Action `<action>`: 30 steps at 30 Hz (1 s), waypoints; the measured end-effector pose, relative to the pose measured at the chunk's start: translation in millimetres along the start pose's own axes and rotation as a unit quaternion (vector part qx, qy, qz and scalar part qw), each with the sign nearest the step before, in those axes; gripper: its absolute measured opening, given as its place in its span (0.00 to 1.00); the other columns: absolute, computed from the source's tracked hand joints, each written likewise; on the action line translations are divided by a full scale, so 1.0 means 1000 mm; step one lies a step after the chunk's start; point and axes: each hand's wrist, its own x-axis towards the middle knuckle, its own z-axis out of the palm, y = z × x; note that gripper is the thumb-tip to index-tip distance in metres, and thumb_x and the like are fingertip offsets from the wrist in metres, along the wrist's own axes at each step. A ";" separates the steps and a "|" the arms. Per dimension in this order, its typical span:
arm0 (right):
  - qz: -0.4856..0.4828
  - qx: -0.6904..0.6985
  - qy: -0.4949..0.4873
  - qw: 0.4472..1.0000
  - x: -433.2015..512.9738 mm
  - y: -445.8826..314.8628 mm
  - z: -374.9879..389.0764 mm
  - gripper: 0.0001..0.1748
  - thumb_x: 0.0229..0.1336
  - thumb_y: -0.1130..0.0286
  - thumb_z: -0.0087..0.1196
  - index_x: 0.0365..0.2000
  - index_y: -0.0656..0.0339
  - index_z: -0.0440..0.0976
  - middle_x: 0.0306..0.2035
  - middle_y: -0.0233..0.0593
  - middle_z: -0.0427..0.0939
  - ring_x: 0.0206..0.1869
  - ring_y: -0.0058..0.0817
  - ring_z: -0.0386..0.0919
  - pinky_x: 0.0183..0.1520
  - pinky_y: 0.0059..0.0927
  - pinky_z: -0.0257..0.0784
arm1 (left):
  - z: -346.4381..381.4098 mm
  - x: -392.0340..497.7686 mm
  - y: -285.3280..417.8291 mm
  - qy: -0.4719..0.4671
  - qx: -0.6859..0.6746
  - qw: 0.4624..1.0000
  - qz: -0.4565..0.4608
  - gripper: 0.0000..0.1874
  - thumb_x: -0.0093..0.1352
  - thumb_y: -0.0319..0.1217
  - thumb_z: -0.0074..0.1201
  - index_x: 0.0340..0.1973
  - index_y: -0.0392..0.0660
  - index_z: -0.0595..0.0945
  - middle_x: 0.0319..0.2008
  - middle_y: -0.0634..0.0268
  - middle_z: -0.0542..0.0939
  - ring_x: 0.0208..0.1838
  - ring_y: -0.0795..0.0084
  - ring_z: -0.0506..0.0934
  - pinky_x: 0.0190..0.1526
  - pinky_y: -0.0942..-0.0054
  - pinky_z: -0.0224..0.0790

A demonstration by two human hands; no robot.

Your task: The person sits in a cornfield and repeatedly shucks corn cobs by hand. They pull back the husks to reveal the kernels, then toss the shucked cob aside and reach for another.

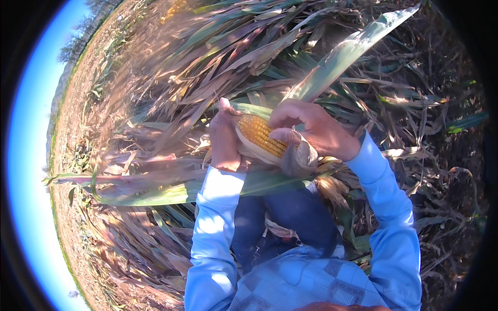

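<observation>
A yellow ear of corn [260, 135] lies between my hands above my knees, its kernels bare along the upper face. My left hand [225, 140] grips its narrow tip, thumb pointing up. Pale corn husk [305, 157] is folded back at the ear's right end, and more husk still wraps the lower side. My right hand [315, 128] curls over that end with thumb and forefinger near the kernels; the husk is against its palm side. Below the ear, a long green corn leaf [163, 195] stretches across in front of my legs.
Cut corn stalks and dry leaves [218, 74] lie heaped ahead of me. A broad leaf [350, 52] sticks up beyond my right hand. Yellow corn [175, 9] shows blurred at the top. Dried husk [332, 188] sits beside my knee. Stubble field [78, 116] runs off at left.
</observation>
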 end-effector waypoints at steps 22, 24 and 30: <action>0.112 -0.172 0.011 0.979 -0.015 0.010 0.029 0.41 0.51 0.44 0.66 0.56 0.64 0.71 0.45 0.55 0.83 0.49 0.53 0.82 0.54 0.46 0.76 | -0.006 -0.028 -0.019 -0.213 0.008 0.976 0.052 0.23 0.71 0.41 0.60 0.52 0.37 0.76 0.43 0.61 0.80 0.44 0.70 0.78 0.50 0.71 0.71; 0.088 -0.150 0.042 0.984 -0.020 0.016 0.030 0.40 0.52 0.45 0.66 0.56 0.65 0.71 0.45 0.57 0.82 0.50 0.53 0.82 0.54 0.45 0.76 | -0.009 -0.032 -0.016 -0.222 0.142 0.962 0.073 0.30 0.64 0.35 0.69 0.57 0.35 0.73 0.45 0.59 0.80 0.48 0.69 0.79 0.53 0.67 0.73; 0.140 0.038 0.078 0.986 -0.032 0.030 0.021 0.42 0.52 0.54 0.71 0.61 0.68 0.67 0.50 0.48 0.80 0.53 0.33 0.79 0.57 0.34 0.73 | -0.022 -0.028 -0.026 -0.224 0.160 0.961 0.033 0.24 0.65 0.31 0.68 0.53 0.36 0.76 0.41 0.64 0.81 0.43 0.73 0.80 0.45 0.73 0.74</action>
